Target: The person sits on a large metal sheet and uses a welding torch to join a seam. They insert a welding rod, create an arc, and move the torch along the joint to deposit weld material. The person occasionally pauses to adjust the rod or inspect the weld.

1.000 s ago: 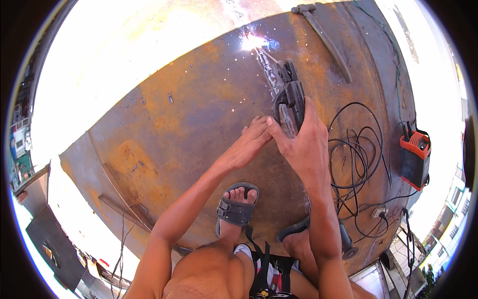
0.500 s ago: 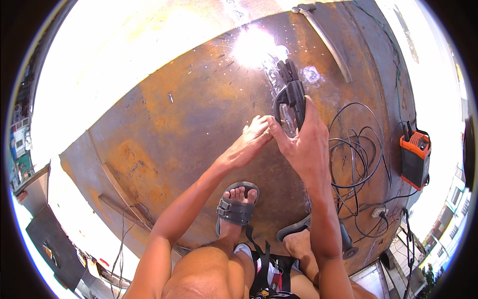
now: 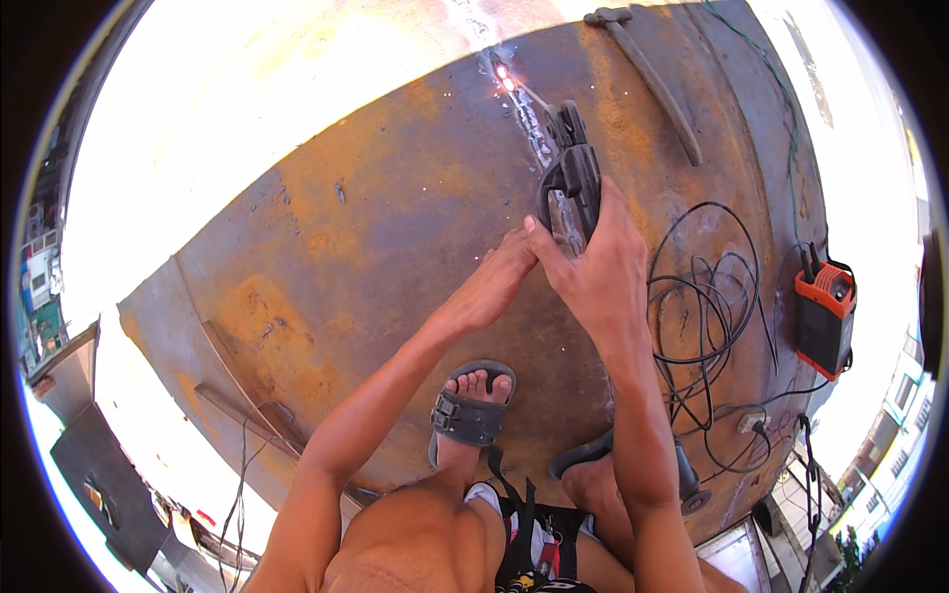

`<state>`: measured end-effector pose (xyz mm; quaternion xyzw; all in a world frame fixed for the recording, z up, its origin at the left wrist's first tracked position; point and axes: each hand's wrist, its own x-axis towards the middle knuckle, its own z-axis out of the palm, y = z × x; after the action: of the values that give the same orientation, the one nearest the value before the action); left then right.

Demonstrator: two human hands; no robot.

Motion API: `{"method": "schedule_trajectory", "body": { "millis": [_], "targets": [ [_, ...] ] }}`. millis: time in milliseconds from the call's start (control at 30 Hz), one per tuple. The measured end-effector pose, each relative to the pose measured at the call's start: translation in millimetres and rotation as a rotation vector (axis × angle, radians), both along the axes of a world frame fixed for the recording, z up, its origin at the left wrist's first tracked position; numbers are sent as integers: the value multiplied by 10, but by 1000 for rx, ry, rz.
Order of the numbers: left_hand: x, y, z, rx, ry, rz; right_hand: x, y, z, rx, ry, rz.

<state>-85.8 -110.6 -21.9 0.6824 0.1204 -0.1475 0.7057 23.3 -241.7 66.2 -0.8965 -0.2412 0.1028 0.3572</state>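
Observation:
My right hand (image 3: 598, 262) grips a black electrode holder (image 3: 578, 163). Its thin welding rod (image 3: 534, 99) reaches up to a small red-hot spot (image 3: 506, 79) on a rough weld seam (image 3: 544, 138) in the rusty curved steel plate (image 3: 326, 227). Just left of it, my left hand (image 3: 499, 277) has curled fingers against my right thumb and the holder's lower end; what they hold is hidden.
A hammer (image 3: 647, 89) lies upper right; coiled black cables (image 3: 707, 336) and an orange-black welding machine (image 3: 825, 321) at right. My sandalled foot (image 3: 473, 405) is below, a grinder (image 3: 692, 494) lower right, flat strips (image 3: 237, 415) lower left. The plate's edge curves across the top.
The bright arc and spark burst have died down to a small red glow. The holder and both my hands have shifted slightly up and left.

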Motion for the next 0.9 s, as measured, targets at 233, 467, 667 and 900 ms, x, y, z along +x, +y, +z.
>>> {"method": "schedule_trajectory", "body": {
  "millis": [233,467,667,900],
  "targets": [
    [4,-2,76,52,-7,34,18,37,-63,-6,3,7],
    [10,-2,38,17,-9,56,6,61,-112,17,11,-45],
    [15,-4,40,17,-13,51,-6,51,-110,6,24,-53],
    [1,-15,29,34,-23,55,13,29,-99,-21,13,-10]
  ]
}}
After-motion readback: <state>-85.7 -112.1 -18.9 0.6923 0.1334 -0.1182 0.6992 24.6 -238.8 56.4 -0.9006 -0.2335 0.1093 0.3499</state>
